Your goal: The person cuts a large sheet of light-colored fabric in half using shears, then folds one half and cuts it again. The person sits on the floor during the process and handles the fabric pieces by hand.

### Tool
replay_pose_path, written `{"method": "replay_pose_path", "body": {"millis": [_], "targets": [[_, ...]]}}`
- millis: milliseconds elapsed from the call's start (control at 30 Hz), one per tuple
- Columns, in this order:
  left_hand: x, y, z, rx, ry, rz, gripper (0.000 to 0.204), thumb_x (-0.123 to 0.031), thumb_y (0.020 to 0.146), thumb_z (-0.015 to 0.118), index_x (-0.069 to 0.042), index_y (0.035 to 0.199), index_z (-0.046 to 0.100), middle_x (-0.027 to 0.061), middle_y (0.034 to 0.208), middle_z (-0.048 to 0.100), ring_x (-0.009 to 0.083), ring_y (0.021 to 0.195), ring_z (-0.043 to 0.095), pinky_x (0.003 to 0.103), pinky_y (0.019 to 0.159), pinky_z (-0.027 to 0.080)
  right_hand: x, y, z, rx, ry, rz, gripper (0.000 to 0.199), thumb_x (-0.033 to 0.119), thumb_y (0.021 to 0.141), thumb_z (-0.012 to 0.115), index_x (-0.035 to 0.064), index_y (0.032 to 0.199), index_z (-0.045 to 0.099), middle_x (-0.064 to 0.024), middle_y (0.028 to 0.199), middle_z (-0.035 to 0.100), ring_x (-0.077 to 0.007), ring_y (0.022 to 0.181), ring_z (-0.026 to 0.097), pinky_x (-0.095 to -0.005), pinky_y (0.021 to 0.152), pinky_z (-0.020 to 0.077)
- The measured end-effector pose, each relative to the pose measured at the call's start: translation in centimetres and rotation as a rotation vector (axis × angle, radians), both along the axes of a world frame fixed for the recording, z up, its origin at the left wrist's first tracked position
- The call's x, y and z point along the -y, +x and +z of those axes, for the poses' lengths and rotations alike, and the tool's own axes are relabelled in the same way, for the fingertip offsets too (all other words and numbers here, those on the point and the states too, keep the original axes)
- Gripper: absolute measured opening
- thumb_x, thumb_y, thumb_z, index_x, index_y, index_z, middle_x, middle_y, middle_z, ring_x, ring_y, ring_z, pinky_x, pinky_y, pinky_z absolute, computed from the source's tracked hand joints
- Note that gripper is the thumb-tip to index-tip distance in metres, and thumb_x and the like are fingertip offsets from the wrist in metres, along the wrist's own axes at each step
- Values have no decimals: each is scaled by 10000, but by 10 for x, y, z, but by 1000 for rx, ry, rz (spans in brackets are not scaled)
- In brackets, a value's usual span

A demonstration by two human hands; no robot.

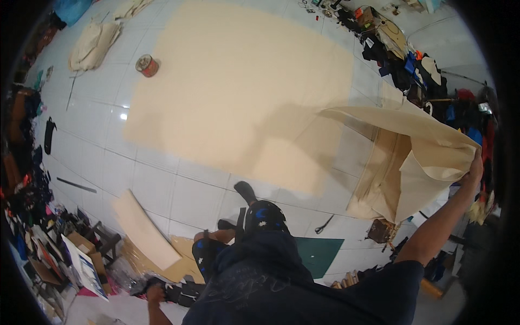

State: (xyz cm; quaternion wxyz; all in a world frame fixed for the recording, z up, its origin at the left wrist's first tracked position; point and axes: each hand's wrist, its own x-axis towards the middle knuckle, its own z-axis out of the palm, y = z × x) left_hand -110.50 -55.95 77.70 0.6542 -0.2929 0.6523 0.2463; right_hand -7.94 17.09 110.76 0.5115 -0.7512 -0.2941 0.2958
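Out at the far right, my right hand (475, 167) is closed on the edge of a large beige fabric sheet (433, 127). The sheet is lifted there and hangs in stiff folds down toward the floor. At the lower left, my left hand (156, 293) looks curled beside a dark object (154, 282); what it holds, if anything, is too small to make out. Spread flat on the floor in front of me lies a big beige sheet (238, 92), with the raised fabric's left tip above its right part.
A round reddish tin (147, 65) stands at the flat sheet's left edge. Scissors (324, 224) lie by a green cutting mat (319, 254). A curved beige strip (143, 230) is at the left, folded fabric (95, 44) at the far left. Clutter lines both sides.
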Motion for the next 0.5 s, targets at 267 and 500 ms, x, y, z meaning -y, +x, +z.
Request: {"method": "replay_pose_path", "body": {"millis": [267, 500], "targets": [[-42, -56, 3, -299, -291, -323, 240, -359, 920, 579, -160, 1048, 538, 37, 728, 518, 198, 549, 533, 326, 462, 420, 34, -173, 56, 417, 47, -22, 452, 410, 992, 492, 26, 1205, 601, -83, 1134, 642, -179, 981, 627, -314, 850, 492], [-98, -290, -41, -469, -399, -396, 226, -302, 955, 518, -90, 1021, 559, 46, 666, 503, 195, 535, 518, 335, 436, 393, 43, -327, 51, 479, 66, 13, 442, 413, 980, 510, 32, 1173, 623, -79, 1095, 648, -162, 953, 620, -306, 836, 487]]}}
